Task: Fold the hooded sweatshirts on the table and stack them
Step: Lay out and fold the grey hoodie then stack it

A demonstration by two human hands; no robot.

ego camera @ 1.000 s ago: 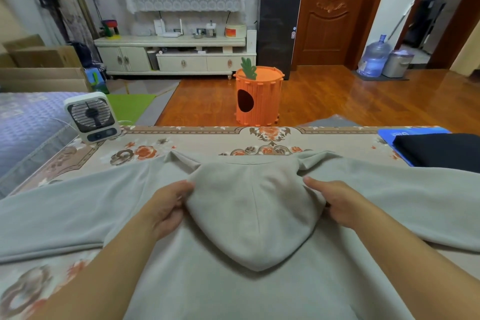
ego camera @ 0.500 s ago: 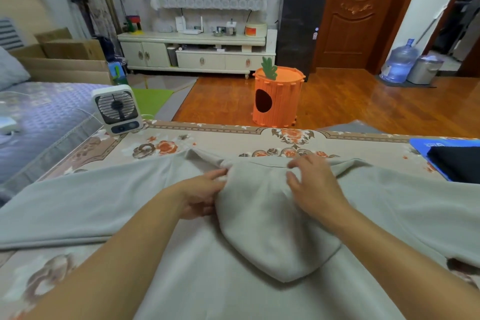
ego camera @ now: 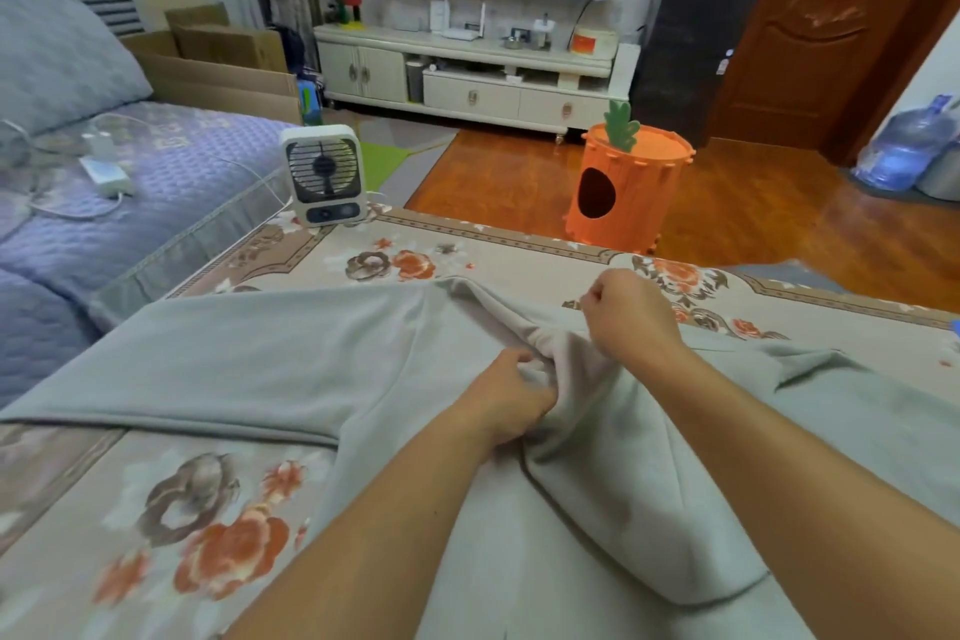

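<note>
Bunching the hoodie point(ego camera: 249, 369) spread on our bench point(ego camera: 156, 509) could crease its hood point(ego camera: 623, 499) crooked if we tug unevenly, since our left hand point(ego camera: 506, 403) grips a gathered fold at the neck while our right hand point(ego camera: 631, 314) sits clenched just beyond it, apparently pinching the cloth's edge.

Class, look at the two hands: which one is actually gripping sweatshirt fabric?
The left hand: its fingers bunch the grey sweatshirt at the hood's base. The right hand is a fist above the collar, apparently holding nothing.
</note>
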